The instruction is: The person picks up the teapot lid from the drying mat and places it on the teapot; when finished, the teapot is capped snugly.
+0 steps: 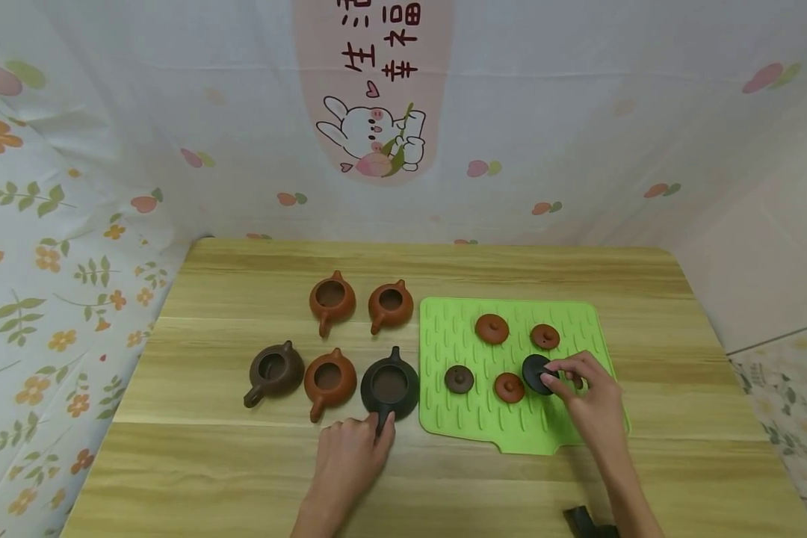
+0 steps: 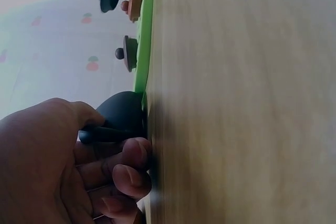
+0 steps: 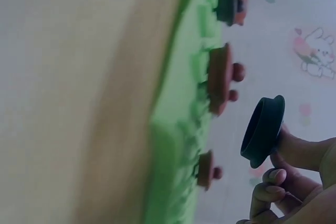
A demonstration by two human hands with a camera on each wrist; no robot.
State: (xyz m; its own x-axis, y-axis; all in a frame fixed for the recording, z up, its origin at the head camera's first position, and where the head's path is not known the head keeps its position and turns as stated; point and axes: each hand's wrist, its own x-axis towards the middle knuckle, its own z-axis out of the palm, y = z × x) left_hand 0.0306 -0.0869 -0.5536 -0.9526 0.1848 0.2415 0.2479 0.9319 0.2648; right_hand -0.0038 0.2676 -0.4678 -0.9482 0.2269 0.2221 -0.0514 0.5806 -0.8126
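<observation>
The black lid (image 1: 534,373) tilts above the mat (image 1: 453,420), pinched in the right hand (image 1: 592,400); the left hand (image 1: 353,452) grips the handle (image 1: 382,418) of the black pot (image 1: 406,394), just beside the mat. Four brown lids (image 1: 492,329) lie on the mat, four brown pots (image 1: 346,385) stand nearby.

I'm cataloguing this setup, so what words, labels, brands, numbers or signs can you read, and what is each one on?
"生活": left column on the pink patch of the backdrop, sideways, reading upward; the upper character meets the picture's top edge.
"幸福": right column on the same patch, also sideways, reading upward.
Pots, lids, mat: no lettering visible; any tiny mark would be too small to read.
</observation>
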